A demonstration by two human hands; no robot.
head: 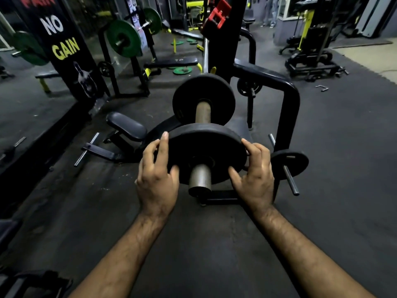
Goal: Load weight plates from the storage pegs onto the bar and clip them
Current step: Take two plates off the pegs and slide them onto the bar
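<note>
Near plate [207,152]: black, round, matte, rubber-like face, thick rounded rim, faint scuffs; no lettering legible. Threaded on the bar sleeve [200,178], sleeve end poking out toward the camera through the centre hole. Sleeve steel-grey, dull, smooth, flat end cap.

Left hand [158,179]: clamped on the plate's left edge. Fingers [164,147] spread up over the rim, thumb pressed on the near face just left of the sleeve.

Right hand [254,177]: clamped on the right edge, mirror of the left. Fingers [255,150] curled over the rim, thumb on the near face just right of the sleeve.

Second plate [204,98]: same black finish, same size by eye, further down the sleeve, beyond the fingertips, apart from the held plate; a stretch of brownish, worn sleeve bare between the two.

Small black plate [289,163]: on a storage peg [291,180] just right of the right-hand knuckles, peg tip steel, bare. Bare peg [87,149] low on the rack, well left of the left-hand fingers.

Floor [193,244]: dark rubber matting below both forearms.

No clip seen on the sleeve.
</note>
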